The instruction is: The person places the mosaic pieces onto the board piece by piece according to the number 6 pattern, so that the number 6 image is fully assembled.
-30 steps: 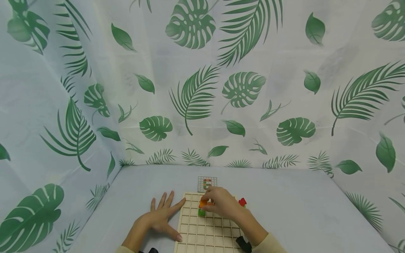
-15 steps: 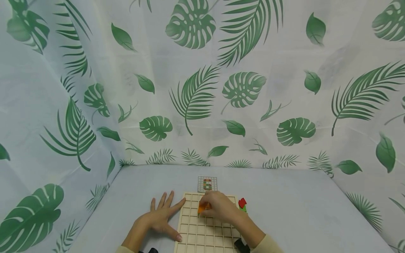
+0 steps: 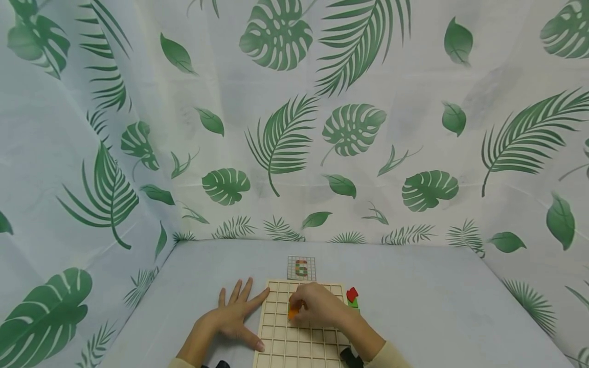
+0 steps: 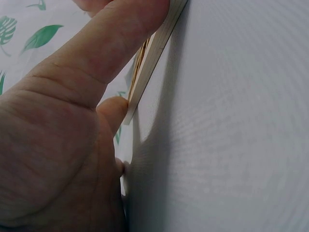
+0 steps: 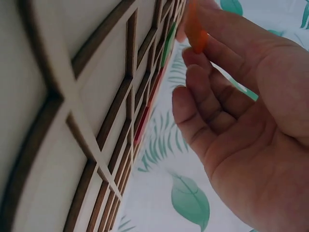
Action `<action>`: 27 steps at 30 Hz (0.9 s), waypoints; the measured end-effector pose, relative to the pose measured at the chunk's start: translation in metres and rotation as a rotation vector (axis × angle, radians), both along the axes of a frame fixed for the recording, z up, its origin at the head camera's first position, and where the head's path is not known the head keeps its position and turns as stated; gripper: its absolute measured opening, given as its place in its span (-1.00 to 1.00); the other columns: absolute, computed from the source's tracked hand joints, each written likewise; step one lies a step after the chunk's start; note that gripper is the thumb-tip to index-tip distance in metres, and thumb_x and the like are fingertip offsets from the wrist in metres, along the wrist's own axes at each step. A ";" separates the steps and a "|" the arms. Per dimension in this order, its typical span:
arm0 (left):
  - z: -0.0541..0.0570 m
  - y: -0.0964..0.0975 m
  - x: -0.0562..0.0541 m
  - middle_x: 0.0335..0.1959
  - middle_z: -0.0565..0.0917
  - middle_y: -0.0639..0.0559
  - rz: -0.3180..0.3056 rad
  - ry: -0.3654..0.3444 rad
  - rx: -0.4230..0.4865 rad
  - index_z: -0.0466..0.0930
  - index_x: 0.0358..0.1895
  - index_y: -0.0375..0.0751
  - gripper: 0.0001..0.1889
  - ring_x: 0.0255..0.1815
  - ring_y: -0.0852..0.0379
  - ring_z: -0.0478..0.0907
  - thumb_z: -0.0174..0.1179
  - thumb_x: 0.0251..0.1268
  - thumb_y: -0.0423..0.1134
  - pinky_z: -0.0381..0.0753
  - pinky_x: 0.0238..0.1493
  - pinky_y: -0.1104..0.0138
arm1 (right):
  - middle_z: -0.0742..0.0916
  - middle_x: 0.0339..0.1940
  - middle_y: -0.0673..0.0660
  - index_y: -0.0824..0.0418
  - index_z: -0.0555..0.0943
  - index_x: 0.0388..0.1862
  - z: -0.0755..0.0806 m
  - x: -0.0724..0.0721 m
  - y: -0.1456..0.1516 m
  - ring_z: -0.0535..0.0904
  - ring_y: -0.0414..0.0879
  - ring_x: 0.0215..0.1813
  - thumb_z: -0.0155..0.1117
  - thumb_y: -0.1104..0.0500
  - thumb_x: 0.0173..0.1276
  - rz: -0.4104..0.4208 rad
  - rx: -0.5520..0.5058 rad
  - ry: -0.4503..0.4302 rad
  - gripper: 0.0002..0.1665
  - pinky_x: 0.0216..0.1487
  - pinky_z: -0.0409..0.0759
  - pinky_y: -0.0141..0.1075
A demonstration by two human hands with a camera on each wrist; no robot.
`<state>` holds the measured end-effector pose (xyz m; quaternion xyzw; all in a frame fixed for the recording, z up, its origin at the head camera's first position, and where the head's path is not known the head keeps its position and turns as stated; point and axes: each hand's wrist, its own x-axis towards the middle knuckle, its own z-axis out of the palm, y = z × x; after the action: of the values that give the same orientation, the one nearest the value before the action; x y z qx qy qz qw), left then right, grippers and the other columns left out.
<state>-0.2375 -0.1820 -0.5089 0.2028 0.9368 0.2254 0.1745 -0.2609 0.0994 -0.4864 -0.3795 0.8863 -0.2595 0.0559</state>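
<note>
Pinching the orange block (image 3: 293,313) in our right hand (image 3: 321,308), we hold it over the board (image 3: 278,334), nearer us than a moment ago, so it seems not yet seated, while our spread left hand (image 3: 233,318) touches the board's edge.

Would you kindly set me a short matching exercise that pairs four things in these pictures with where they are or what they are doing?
1. left hand
2. right hand
3. printed card
4. loose red piece

A. beyond the far edge of the board
B. pinching an orange piece
C. off the board, on its right side
D. touching the board's left edge

Pairs: 1-D, 2-B, 3-A, 4-C
</note>
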 end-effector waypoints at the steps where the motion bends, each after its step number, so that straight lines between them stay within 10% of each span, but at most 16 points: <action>1: 0.000 0.000 0.000 0.72 -0.33 -0.36 0.001 0.000 -0.001 -0.02 0.70 0.28 0.36 0.69 -0.47 -0.52 0.56 -0.25 0.46 -0.59 0.44 -0.54 | 0.74 -0.33 -0.19 0.06 0.79 -0.25 0.000 0.000 0.000 0.54 -0.35 -0.32 0.67 0.07 0.15 0.000 0.009 -0.004 -0.77 -0.26 0.58 -0.50; 27: -0.002 0.001 -0.003 0.73 -0.32 -0.33 0.012 -0.010 -0.018 -0.02 0.70 0.32 0.36 0.70 -0.45 -0.52 0.57 -0.28 0.47 -0.58 0.45 -0.53 | 0.67 -0.32 -0.23 -0.05 0.70 -0.31 -0.004 0.005 -0.008 0.49 -0.42 -0.28 0.66 -0.05 0.15 0.024 0.147 0.066 -0.73 -0.19 0.57 -0.46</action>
<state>-0.2402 -0.1812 -0.5111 0.1945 0.9391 0.2190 0.1795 -0.2563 0.0918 -0.4908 -0.3935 0.8996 -0.1805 0.0575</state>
